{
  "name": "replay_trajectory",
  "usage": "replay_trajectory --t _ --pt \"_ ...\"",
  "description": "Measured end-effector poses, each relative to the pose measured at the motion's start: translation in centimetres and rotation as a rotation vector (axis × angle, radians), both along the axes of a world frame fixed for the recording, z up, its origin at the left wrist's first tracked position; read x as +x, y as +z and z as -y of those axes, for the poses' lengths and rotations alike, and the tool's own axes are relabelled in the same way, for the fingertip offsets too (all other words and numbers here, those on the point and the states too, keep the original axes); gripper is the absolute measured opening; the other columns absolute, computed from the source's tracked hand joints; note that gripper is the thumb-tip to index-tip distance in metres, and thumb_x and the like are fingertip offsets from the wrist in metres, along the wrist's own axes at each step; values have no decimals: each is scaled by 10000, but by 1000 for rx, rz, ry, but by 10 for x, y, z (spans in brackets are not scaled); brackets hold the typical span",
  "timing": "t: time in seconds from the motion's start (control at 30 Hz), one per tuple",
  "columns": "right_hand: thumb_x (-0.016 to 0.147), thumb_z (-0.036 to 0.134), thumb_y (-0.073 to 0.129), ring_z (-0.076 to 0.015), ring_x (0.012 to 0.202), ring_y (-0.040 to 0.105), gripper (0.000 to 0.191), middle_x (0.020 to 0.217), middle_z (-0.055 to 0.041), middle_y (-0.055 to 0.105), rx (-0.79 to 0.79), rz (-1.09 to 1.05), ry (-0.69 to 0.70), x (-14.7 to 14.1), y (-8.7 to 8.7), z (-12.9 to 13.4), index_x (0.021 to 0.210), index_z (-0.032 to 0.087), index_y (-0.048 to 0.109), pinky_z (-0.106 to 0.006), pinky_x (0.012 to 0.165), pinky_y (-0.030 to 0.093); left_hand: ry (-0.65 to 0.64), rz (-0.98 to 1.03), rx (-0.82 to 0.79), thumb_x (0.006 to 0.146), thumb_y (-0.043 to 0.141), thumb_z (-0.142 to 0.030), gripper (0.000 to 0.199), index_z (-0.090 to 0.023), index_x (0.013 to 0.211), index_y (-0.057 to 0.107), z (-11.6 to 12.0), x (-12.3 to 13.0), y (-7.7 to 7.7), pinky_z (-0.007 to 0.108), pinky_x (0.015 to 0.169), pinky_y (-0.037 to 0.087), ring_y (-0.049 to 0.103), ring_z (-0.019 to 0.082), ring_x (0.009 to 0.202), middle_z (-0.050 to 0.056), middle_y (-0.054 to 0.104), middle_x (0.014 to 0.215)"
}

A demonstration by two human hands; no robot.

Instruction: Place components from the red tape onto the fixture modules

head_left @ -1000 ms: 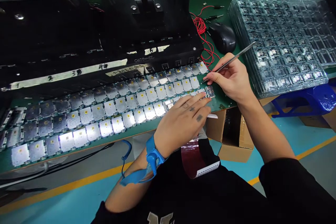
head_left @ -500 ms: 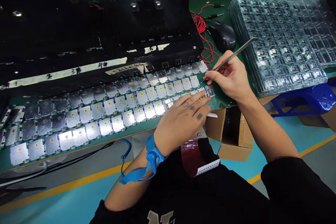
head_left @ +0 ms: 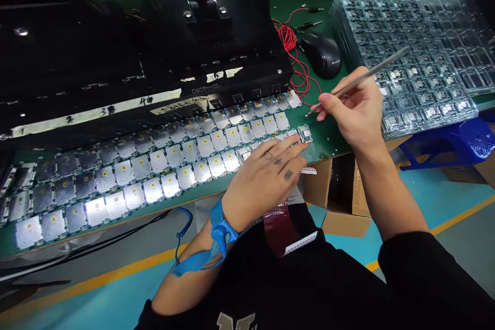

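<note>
My left hand lies palm down on the rows of silver-shielded modules, which are set on a green circuit board. Its fingertips reach a small uncovered circuit module at the right end of the rows. My right hand is raised just right of that module, pinching slim metal tweezers. The tweezers' tip hangs over the green board and touches nothing that I can see. A blue wrist strap circles my left wrist.
A black fixture with switches stands behind the modules. Red wires and a black mouse lie beyond the board. Stacked clear trays of chips sit right. An open cardboard box and a blue stool stand below.
My right hand has lifted and moved right, carrying the tweezers' tip away from the board. My left hand stays on the modules, and the view has shifted slightly.
</note>
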State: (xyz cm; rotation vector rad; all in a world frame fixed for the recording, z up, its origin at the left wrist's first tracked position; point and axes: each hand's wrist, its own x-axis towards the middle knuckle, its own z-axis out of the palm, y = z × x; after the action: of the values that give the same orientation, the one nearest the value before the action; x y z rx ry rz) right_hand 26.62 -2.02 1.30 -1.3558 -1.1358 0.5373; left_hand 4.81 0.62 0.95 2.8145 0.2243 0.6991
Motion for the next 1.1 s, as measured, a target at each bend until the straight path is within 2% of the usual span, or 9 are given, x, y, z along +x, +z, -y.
replay_trajectory --t 0.2,0.4,0.93,1.1 --pt "776 462 771 -87 539 648 372 654 34 645 -37 -30 -75 -5 -3 22 784 210 497 -208 471 527 19 -17 42 969 444 -145 166 -143 989 609 12 8 1 429 1079 436 514 259 1350 133 577 1408" --pt "777 457 770 -93 585 662 359 681 35 640 -80 -52 -70 -10 -6 18 808 214 508 -216 506 549 32 -61 79 967 438 -157 183 -132 1004 615 14 18 -5 435 1064 465 529 276 1339 171 570 1406" --pt "731 515 785 -90 601 650 409 695 52 630 -81 -51 -49 -11 -8 19 826 221 517 -217 523 553 36 -94 54 934 507 -156 156 -121 1021 632 13 17 -4 448 1083 456 537 289 1329 174 580 1394" --pt "761 471 777 -85 609 638 364 724 50 609 -86 -7 -44 -12 -8 24 836 217 528 -220 539 558 31 -93 42 932 507 -154 158 -116 1020 632 13 17 -3 450 1077 462 540 291 1325 177 583 1389"
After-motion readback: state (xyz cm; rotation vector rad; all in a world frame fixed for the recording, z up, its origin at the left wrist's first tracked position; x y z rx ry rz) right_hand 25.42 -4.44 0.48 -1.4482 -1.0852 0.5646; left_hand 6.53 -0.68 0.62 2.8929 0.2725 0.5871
